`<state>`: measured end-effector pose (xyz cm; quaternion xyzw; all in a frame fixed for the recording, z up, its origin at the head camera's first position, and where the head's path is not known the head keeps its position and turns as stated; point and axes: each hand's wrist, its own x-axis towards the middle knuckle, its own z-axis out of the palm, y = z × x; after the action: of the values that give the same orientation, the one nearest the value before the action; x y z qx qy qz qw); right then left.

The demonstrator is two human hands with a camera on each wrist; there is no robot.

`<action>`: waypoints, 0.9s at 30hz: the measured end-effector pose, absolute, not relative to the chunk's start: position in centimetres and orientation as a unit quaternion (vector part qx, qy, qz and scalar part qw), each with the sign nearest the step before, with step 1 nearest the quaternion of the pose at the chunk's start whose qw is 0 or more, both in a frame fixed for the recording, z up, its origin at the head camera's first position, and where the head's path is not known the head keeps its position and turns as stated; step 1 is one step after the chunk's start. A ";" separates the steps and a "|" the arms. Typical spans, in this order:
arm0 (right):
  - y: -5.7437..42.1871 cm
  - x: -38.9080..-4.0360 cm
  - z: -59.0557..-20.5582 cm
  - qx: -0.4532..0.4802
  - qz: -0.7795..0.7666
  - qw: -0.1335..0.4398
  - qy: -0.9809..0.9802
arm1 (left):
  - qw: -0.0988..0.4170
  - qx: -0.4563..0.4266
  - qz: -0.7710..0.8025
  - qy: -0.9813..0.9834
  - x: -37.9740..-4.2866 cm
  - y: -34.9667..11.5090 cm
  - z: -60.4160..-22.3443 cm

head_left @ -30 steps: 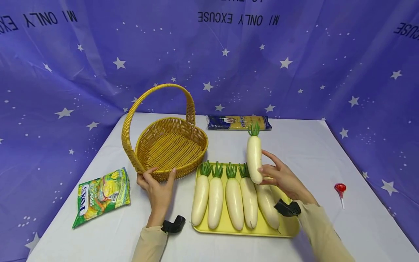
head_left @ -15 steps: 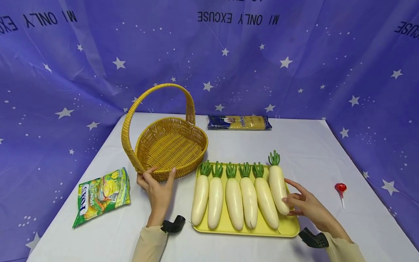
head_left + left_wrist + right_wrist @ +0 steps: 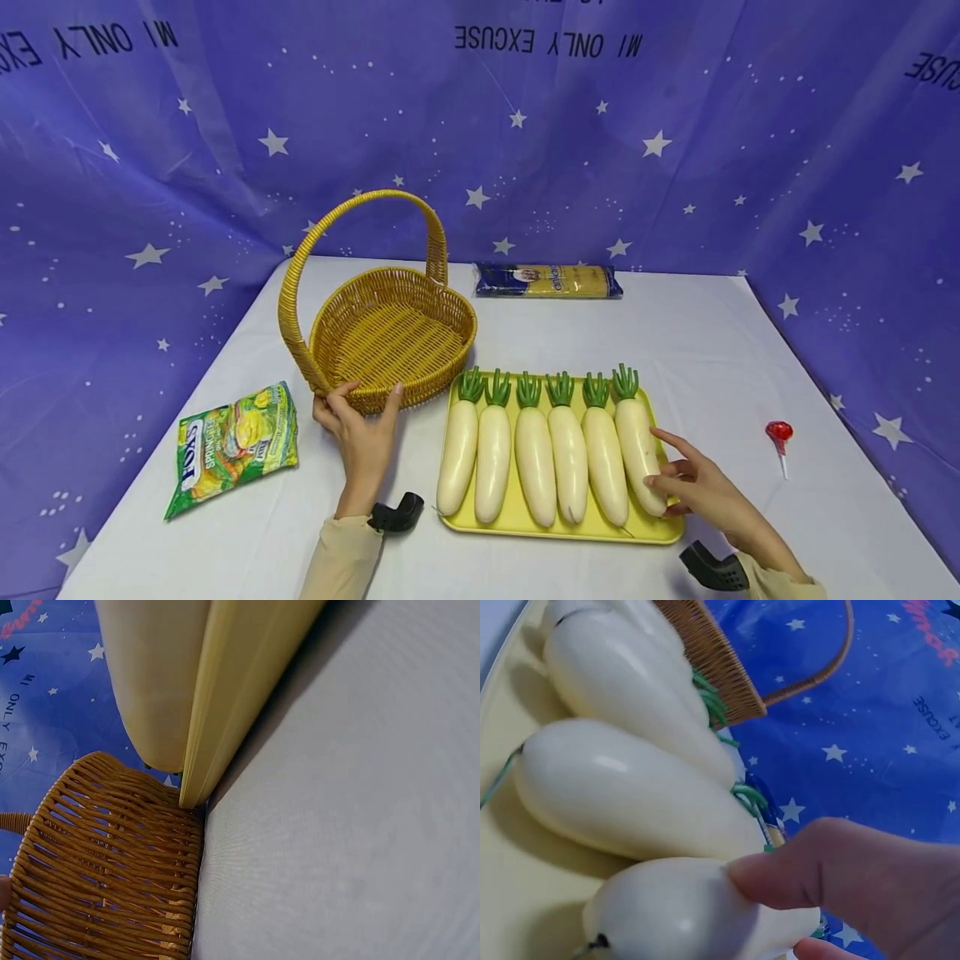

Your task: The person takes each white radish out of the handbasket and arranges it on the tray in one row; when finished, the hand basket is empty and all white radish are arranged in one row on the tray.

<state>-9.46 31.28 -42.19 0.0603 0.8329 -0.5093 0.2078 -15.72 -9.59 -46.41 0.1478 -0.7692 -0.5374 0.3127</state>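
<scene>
Several white radishes point(image 3: 491, 467) with green tops lie side by side on a yellow tray point(image 3: 551, 531). At the tray's right end, my right hand point(image 3: 708, 492) holds the rightmost white radish point(image 3: 639, 454) near its lower end. In the right wrist view, the thumb point(image 3: 780, 877) presses on that radish's side, and part of a finger shows below it. My left hand point(image 3: 363, 442) holds the near rim of a wicker basket point(image 3: 390, 342) by the base of its handle. Only a fingertip of it shows in the left wrist view, beside the basket wall point(image 3: 105, 862).
A green candy bag point(image 3: 234, 450) lies to the left of the left hand. Behind the tray is a pack of pasta point(image 3: 551, 282). A red lollipop point(image 3: 780, 435) lies at the right. The starry blue cloth point(image 3: 480, 150) rises behind the white table point(image 3: 675, 325).
My right hand has carried the white radish rightward and down onto the tray's right end, beside the others. The neighbouring radish has shifted slightly. My left hand stays on the basket.
</scene>
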 end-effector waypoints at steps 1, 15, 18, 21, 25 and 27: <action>31.2 -9.4 -42.3 0.062 -0.504 0.204 0.837 | 0.312 0.148 -0.537 -0.770 -15.7 -9.6 -46.4; 29.1 -9.0 -41.7 0.032 -0.342 0.145 0.928 | 0.254 0.160 -0.504 -0.810 -15.4 -10.0 -45.7; 29.0 -9.0 -41.8 0.011 -0.326 0.130 0.936 | 0.177 0.158 -0.444 -0.864 -14.7 -10.4 -44.5; 28.7 -9.1 -41.7 -0.008 -0.302 0.106 0.948 | 0.047 0.127 -0.363 -0.922 -13.5 -11.2 -42.1; 28.0 -9.4 -41.0 -0.023 -0.260 0.060 0.963 | -0.059 0.034 -0.270 -0.960 -11.8 -12.0 -37.9; 27.4 -10.0 -40.4 -0.034 -0.257 0.026 0.965 | -0.026 -0.024 -0.258 -0.966 -11.5 -12.0 -36.0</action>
<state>-10.00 27.36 -40.44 -0.0342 0.9654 -0.2572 0.0260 -11.54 -11.96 -36.01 -0.0240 -0.9656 -0.2576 -0.0259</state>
